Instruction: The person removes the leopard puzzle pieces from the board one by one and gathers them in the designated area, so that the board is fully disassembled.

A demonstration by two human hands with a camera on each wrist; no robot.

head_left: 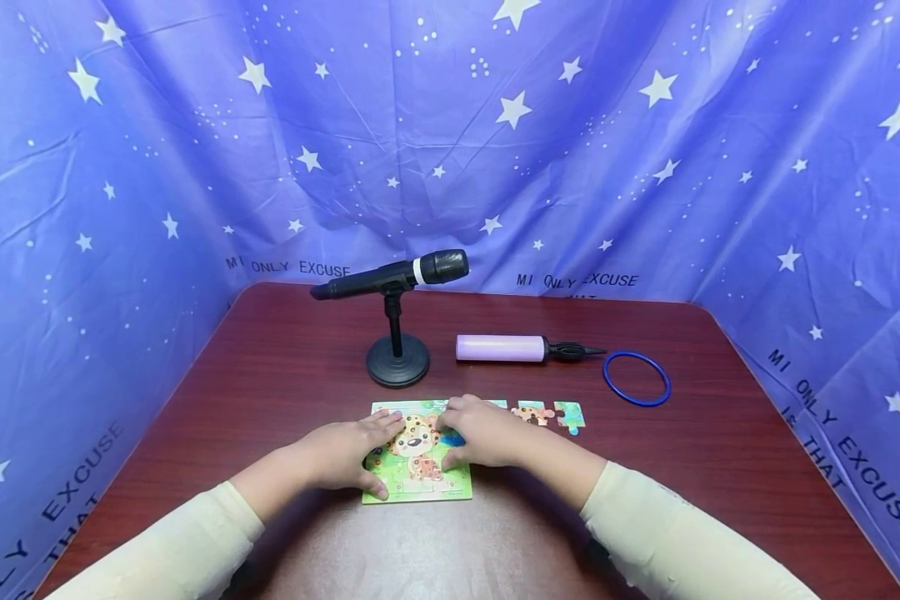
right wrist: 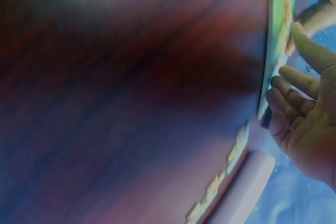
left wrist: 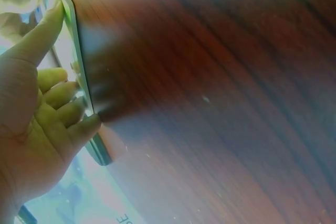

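A jigsaw puzzle with a spotted cartoon animal on a green ground lies flat near the front of the table. My left hand rests on its left side, fingers spread over the picture and thumb at the lower left; the left wrist view shows this hand along the board's edge. Over the right side is my right hand, its fingertips and thumb touching the board. In the right wrist view the hand's fingers are slightly bent, with no separate piece visible between them. Part of the picture is hidden beneath both hands.
Loose puzzle pieces, among them a spotted one and a blue-green one, lie right of the board. Behind are a microphone on a stand, a purple hand pump and a blue ring. A starry curtain surrounds the table.
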